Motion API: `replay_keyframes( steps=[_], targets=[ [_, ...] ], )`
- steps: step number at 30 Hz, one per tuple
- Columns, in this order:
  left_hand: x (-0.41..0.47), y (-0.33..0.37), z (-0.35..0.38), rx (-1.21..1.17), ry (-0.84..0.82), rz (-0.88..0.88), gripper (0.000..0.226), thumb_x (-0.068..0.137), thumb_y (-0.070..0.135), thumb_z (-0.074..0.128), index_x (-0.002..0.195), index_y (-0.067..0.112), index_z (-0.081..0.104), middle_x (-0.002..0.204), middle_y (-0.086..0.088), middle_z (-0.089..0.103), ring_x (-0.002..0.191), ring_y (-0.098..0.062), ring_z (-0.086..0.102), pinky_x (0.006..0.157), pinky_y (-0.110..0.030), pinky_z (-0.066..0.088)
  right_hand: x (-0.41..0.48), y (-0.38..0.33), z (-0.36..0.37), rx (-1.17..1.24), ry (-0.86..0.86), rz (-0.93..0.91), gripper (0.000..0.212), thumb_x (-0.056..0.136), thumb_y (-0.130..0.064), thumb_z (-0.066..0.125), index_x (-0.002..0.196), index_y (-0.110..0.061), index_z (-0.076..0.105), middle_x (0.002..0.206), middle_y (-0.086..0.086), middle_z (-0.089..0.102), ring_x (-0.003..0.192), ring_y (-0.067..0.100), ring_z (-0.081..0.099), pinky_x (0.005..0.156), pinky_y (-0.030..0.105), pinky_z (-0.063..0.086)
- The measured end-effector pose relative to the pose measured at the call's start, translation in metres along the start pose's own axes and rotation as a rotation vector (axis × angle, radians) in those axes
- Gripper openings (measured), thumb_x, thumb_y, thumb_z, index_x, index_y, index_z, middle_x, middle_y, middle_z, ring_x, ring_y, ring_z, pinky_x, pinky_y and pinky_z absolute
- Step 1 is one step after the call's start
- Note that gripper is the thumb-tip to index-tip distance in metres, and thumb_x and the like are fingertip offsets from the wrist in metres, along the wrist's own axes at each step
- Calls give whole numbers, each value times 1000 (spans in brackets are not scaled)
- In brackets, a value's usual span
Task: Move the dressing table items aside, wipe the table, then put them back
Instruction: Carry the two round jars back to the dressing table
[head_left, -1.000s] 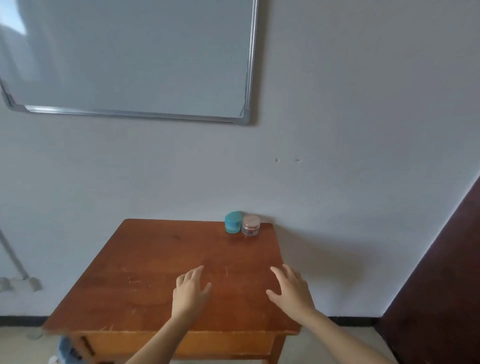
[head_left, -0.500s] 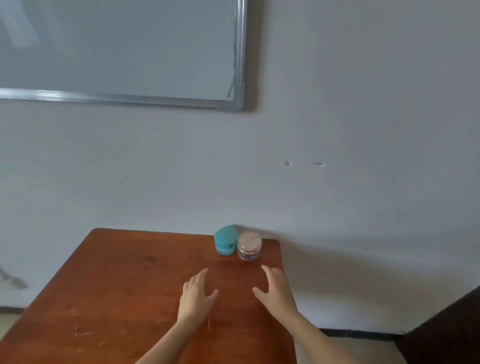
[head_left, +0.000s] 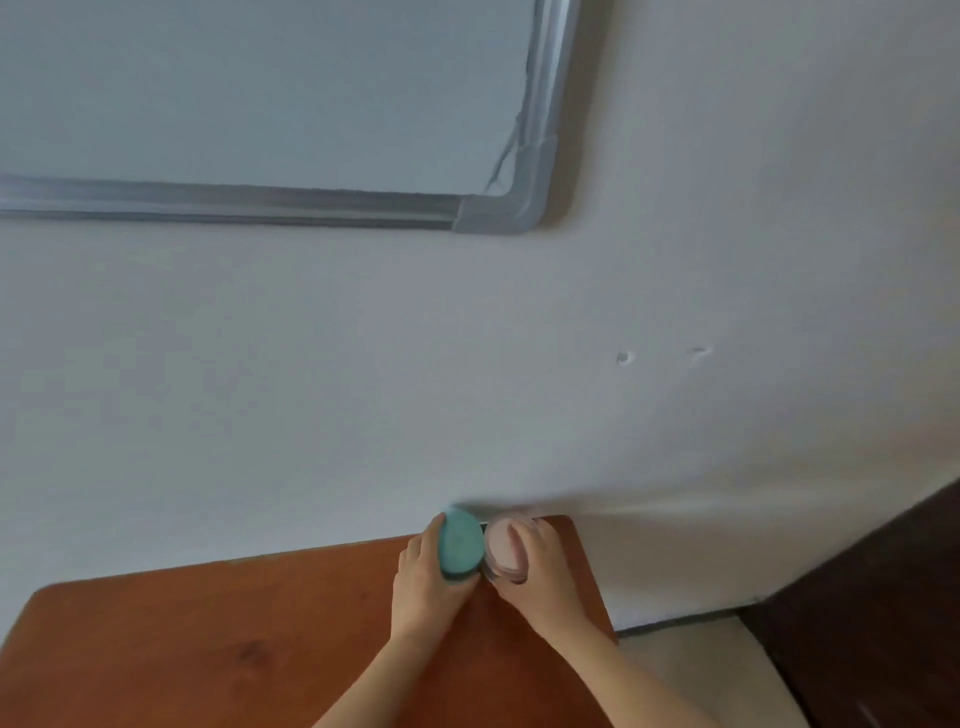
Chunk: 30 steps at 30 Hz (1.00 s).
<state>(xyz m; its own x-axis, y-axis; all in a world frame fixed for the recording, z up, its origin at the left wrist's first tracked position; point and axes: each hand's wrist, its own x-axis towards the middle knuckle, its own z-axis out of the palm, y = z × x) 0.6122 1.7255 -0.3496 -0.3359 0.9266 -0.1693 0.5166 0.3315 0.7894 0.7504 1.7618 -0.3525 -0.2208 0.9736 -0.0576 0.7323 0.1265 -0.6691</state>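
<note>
Two small jars stand side by side at the far right corner of the brown wooden table (head_left: 218, 649), close to the wall. My left hand (head_left: 423, 582) grips the teal jar (head_left: 460, 543), fingers round its left side and thumb under its front. My right hand (head_left: 537, 571) grips the pink-lidded clear jar (head_left: 501, 545), with a finger over the lid and the thumb at its front. The jars touch or nearly touch each other. Both forearms reach in from the bottom of the view.
A white wall rises right behind the table, with a silver-framed whiteboard (head_left: 498, 208) hanging on it at upper left. A dark brown panel (head_left: 883, 597) stands at the right, with pale floor (head_left: 701, 670) between it and the table's right edge.
Both hands moved forward across the table from its near part to the far corner and closed round the two jars. The view has drawn closer to the wall.
</note>
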Motion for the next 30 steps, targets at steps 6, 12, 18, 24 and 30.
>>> replay_keyframes(
  steps=[6,12,18,24,30],
  targets=[
    [10,-11,4,-74,-24,75,79,71,25,77,138,17,36,132,-1,49,120,-18,42,92,-23,34,2,-1,8,51,81,42,62,67,-13,77,123,-18,51,117,-1,42,109,8,42,91,10,33],
    [-2,8,12,-64,-81,199,79,69,26,78,137,17,39,125,-2,52,113,-17,46,91,-27,39,-32,18,-23,71,213,108,60,66,-1,72,121,-13,51,106,-22,36,109,6,39,86,-4,28],
    [-55,63,56,-100,-263,390,79,69,22,79,136,19,38,125,-1,51,103,-6,38,87,-22,38,-117,60,-80,61,442,286,55,67,-16,77,118,-17,55,104,-2,45,97,5,48,84,6,38],
    [-170,125,121,-73,-536,590,78,72,22,76,138,19,36,131,-2,50,116,-17,47,94,-29,39,-262,109,-157,11,708,435,59,64,-17,81,118,-13,56,105,0,50,95,-2,37,83,-2,31],
    [-335,171,191,-88,-752,816,78,68,18,78,136,12,39,131,-8,51,120,-25,48,97,-30,37,-461,152,-211,23,964,637,38,64,-30,78,98,-30,61,94,-6,57,82,8,54,65,2,38]
  ],
)
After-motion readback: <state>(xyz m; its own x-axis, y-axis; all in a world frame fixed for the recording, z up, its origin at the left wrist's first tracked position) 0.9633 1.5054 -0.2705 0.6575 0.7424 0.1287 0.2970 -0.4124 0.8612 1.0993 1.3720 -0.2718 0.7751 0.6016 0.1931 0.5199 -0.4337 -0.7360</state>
